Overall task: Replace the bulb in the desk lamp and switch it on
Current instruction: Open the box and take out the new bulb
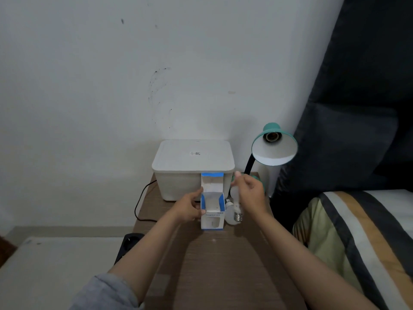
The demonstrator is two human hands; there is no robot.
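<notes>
A teal desk lamp (274, 146) stands at the table's far right, its shade tilted toward me with an empty socket (271, 136). A white and blue bulb box (212, 217) stands upright with its top flap open, and my left hand (188, 206) grips its left side. My right hand (251, 193) holds a white bulb (235, 195) just right of the box, screw base pointing down. Another white bulb (230, 217) lies on the table below it, partly hidden.
A white lidded storage box (193, 168) sits against the wall behind the bulb box. A black cable (140, 204) hangs off the brown table's (223, 265) left edge, above a dark power strip (128, 245). A striped bed (368, 238) lies to the right.
</notes>
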